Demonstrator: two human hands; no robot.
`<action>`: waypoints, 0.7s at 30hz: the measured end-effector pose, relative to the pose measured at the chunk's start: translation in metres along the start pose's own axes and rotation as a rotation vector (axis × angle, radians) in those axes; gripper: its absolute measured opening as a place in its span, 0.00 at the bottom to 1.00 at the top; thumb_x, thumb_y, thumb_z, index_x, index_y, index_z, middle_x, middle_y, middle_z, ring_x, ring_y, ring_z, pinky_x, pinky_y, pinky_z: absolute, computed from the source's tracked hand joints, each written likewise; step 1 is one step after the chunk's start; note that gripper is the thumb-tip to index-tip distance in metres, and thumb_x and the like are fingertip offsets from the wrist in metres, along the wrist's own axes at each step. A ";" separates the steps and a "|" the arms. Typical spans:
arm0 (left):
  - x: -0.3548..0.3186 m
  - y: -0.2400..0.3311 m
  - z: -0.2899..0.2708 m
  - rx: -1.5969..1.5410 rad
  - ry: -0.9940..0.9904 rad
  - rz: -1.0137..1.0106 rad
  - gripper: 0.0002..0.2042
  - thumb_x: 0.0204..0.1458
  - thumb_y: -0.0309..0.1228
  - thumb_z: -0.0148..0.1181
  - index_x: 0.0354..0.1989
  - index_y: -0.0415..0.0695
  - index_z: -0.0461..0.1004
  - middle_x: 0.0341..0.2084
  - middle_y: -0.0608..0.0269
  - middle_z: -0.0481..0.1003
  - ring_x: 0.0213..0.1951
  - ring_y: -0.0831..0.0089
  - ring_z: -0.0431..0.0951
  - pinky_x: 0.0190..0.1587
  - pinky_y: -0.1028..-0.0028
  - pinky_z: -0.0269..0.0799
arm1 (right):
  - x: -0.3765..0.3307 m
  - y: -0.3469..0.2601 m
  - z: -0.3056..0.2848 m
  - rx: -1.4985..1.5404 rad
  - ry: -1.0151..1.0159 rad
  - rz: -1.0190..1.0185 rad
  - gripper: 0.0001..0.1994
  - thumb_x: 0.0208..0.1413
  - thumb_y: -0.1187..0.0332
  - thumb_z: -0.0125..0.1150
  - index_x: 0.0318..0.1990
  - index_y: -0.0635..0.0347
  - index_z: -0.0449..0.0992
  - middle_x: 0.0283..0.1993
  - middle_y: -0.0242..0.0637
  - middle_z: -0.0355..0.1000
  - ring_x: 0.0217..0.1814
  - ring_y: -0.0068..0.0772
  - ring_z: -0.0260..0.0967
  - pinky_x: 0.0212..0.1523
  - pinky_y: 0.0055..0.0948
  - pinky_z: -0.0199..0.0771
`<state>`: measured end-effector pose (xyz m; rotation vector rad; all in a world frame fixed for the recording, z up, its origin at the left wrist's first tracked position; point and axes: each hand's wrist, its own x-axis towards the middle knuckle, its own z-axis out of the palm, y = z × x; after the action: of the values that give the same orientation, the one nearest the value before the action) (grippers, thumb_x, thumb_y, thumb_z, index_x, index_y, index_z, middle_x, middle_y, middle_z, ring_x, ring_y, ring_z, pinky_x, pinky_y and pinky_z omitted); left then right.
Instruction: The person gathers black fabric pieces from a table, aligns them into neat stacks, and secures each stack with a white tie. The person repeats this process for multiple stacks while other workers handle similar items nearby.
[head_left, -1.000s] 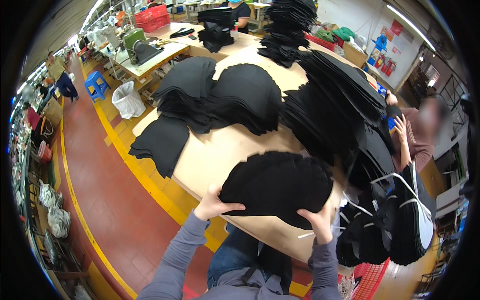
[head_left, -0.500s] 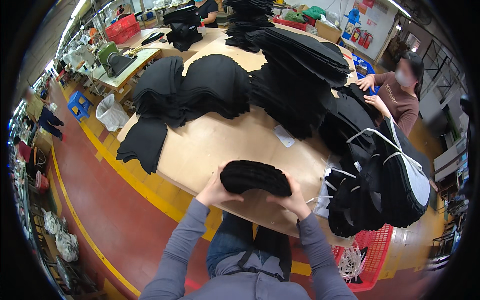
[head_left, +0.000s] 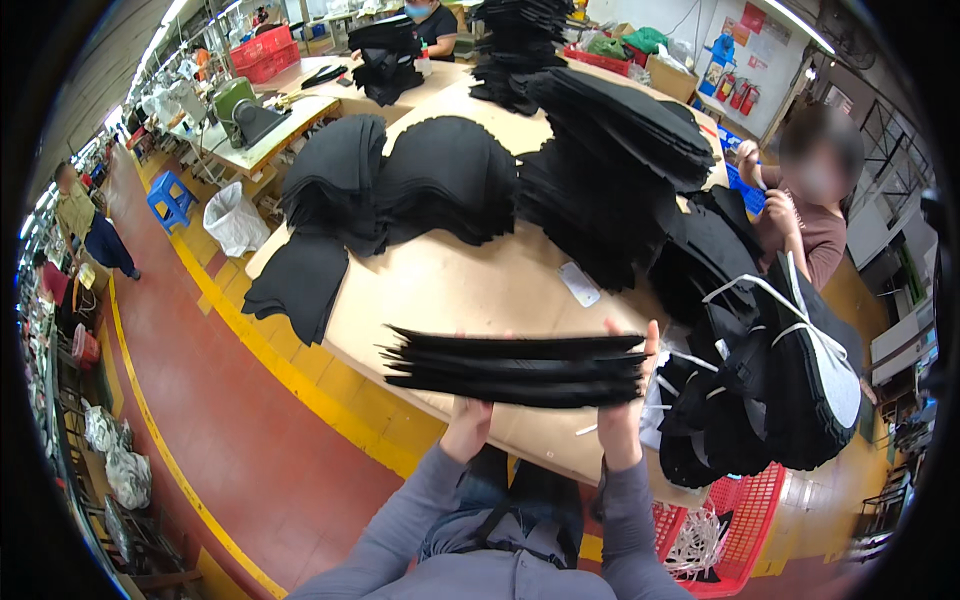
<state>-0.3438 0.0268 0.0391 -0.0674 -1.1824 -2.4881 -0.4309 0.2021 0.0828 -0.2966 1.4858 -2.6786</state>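
Note:
A stack of black fabric pieces (head_left: 515, 370) is held level above the near part of the wooden table (head_left: 430, 285), its layered edges facing me. My left hand (head_left: 468, 425) grips it from below near the left part, most of the fingers hidden by the stack. At the other end, my right hand (head_left: 625, 410) clasps the stack, fingertips showing above its top edge. Beyond it stand wavy-edged piles of black pieces (head_left: 445, 175), with a lower pile (head_left: 300, 285) at the left. A small white card (head_left: 578, 284) lies on the table past the stack.
At the right, black bundles bound with white ties (head_left: 815, 375) crowd the table edge. Below them is a red basket (head_left: 755, 530) holding white strips. A co-worker (head_left: 815, 190) at the right has both hands raised. Tall black stacks (head_left: 620, 125) rise at the far side.
The stack has gone from a curved, bunched shape to a long, level one, with layers showing. My hands have shifted right and turned. The co-worker's hands have lifted off the black pieces.

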 end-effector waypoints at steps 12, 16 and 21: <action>-0.003 0.026 0.003 -0.017 0.241 0.154 0.36 0.45 0.15 0.66 0.64 0.42 0.58 0.59 0.53 0.67 0.55 0.65 0.73 0.60 0.68 0.67 | -0.020 0.037 -0.029 0.369 -0.219 0.236 0.53 0.50 0.28 0.56 0.74 0.53 0.49 0.74 0.43 0.52 0.73 0.41 0.55 0.73 0.44 0.52; 0.013 0.035 -0.005 0.596 0.226 0.135 0.30 0.44 0.20 0.73 0.57 0.35 0.67 0.47 0.59 0.77 0.44 0.69 0.79 0.51 0.70 0.76 | 0.000 0.036 -0.032 -0.030 0.038 0.177 0.42 0.65 0.34 0.32 0.75 0.59 0.46 0.77 0.42 0.48 0.78 0.41 0.45 0.76 0.40 0.39; 0.022 0.019 -0.013 0.570 0.132 0.024 0.27 0.41 0.16 0.74 0.52 0.36 0.69 0.44 0.58 0.78 0.43 0.72 0.80 0.50 0.72 0.76 | 0.011 0.043 -0.031 -0.541 0.370 -0.461 0.36 0.70 0.45 0.38 0.75 0.58 0.44 0.79 0.42 0.42 0.80 0.42 0.39 0.77 0.41 0.36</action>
<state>-0.3554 -0.0009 0.0492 0.2300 -1.7605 -2.0084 -0.4494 0.2035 0.0321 -0.1877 2.5360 -2.6951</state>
